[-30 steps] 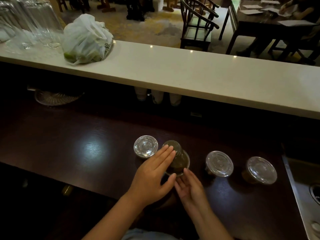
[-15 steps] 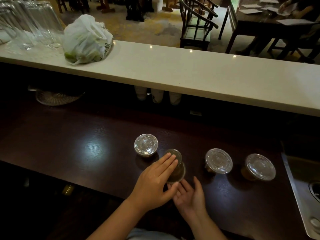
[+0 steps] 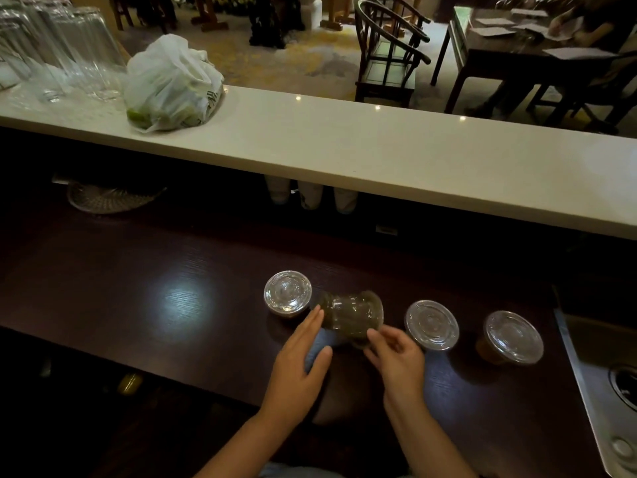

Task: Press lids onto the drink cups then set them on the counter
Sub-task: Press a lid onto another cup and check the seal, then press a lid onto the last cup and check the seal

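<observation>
Over dark worktop (image 3: 138, 305), sideways brownish cup (image 3: 350, 313): L hand (image 3: 300, 360) touches flat, R hand (image 3: 396, 357) grips.

Top left, glasses (image 3: 58, 46) run off the edge; the sink (image 3: 596, 408) runs off the right. The counter (image 3: 379, 150) hides the tops of the paper cups (image 3: 310, 198). The right hand (image 3: 400, 357) covers part of the blurred tipped cup (image 3: 348, 313).

The scene was dimly lit. The dark bench (image 3: 103, 288) was left mostly in shadow, and one soft glare spot (image 3: 186, 300) was reflected on it. The white upper bench (image 3: 413, 160) was lit brighter, with three small light points. Straight edges were bent by the wide lens, and the tilted cup (image 3: 351, 313) was slightly blurred.
</observation>
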Available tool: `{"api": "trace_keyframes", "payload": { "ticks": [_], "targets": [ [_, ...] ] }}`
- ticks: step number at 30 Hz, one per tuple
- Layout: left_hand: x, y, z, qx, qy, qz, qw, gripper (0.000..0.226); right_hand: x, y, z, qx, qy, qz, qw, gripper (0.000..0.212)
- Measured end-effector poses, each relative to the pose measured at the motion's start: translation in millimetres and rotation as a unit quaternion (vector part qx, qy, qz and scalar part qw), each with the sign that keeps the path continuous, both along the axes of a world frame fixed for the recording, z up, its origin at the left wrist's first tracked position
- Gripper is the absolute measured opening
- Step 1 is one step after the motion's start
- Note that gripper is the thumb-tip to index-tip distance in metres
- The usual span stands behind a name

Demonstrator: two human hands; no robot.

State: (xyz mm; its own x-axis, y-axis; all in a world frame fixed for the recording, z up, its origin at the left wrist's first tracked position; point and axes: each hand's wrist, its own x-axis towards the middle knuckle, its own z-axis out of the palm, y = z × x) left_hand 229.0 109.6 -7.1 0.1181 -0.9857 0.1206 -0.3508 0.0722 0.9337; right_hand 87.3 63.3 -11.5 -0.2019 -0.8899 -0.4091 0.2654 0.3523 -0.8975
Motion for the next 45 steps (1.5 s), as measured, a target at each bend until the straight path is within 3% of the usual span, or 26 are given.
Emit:
{"api": "trace_keyframes", "payload": {
  "ticks": [2,4,6,9,13,17,21,25,31,34,36,39,42,45],
  "targets": [
    [-5.8,-5.9,-4.4,0.088,0.133,0.046,0.986,0.035,-4.9,-12.6,1.9,-0.079,0.140,0.020,0.987,0.018],
    [-10.5,-14.7,-3.5,0.222,0.326,0.059,0.917,0.031,-9.4,-21.9,2.5,-0.156,0.272,0.047,0.948,0.022],
    [-12.1,-22.5,-2.9,0.304,0.454,0.048,0.836,0.040,-12.9,-28.5,2.7,-0.230,0.397,0.068,0.886,0.020],
    [-14.3,-32.6,-0.1,0.347,0.553,0.049,0.756,0.051,-15.7,-36.9,-1.1,-0.334,0.529,0.116,0.771,0.020],
    [-20.3,-46.5,-3.8,0.360,0.588,0.061,0.722,0.058,-17.3,-44.7,-11.3,-0.399,0.601,0.173,0.670,0.005],
    [-25.8,-51.4,-14.4,0.371,0.596,0.065,0.709,0.058,-19.6,-48.3,-26.1,-0.389,0.596,0.234,0.663,0.021],
    [-27.6,-49.7,-24.7,0.371,0.610,0.068,0.697,0.056,-27.4,-41.7,-32.0,-0.392,0.578,0.269,0.663,0.013],
    [-25.1,-47.9,-35.1,0.362,0.619,0.077,0.692,0.055,-33.8,-32.1,-35.1,-0.390,0.592,0.276,0.649,0.033],
    [-28.4,-46.0,-42.1,0.347,0.640,0.097,0.679,0.052,-34.5,-20.8,-41.2,-0.337,0.620,0.326,0.629,0.047],
    [-31.5,-43.3,-41.9,0.335,0.639,0.110,0.683,0.049,-35.7,-19.2,-40.6,-0.337,0.623,0.342,0.618,0.050],
    [-34.4,-41.7,-38.5,0.327,0.612,0.125,0.710,0.044,-37.5,-20.0,-42.1,-0.351,0.616,0.338,0.618,0.050],
    [-35.3,-37.2,-37.0,0.271,0.476,0.191,0.814,0.033,-36.0,-25.2,-40.6,-0.381,0.590,0.312,0.640,0.045],
    [-19.3,-32.8,-23.2,0.144,0.283,0.231,0.919,0.030,-19.9,-34.6,-31.6,-0.406,0.572,0.264,0.662,0.045],
    [16.9,-41.0,-17.5,0.022,0.066,0.202,0.977,0.024,9.4,-38.5,-18.2,-0.411,0.577,0.263,0.655,0.048]
  ]
}}
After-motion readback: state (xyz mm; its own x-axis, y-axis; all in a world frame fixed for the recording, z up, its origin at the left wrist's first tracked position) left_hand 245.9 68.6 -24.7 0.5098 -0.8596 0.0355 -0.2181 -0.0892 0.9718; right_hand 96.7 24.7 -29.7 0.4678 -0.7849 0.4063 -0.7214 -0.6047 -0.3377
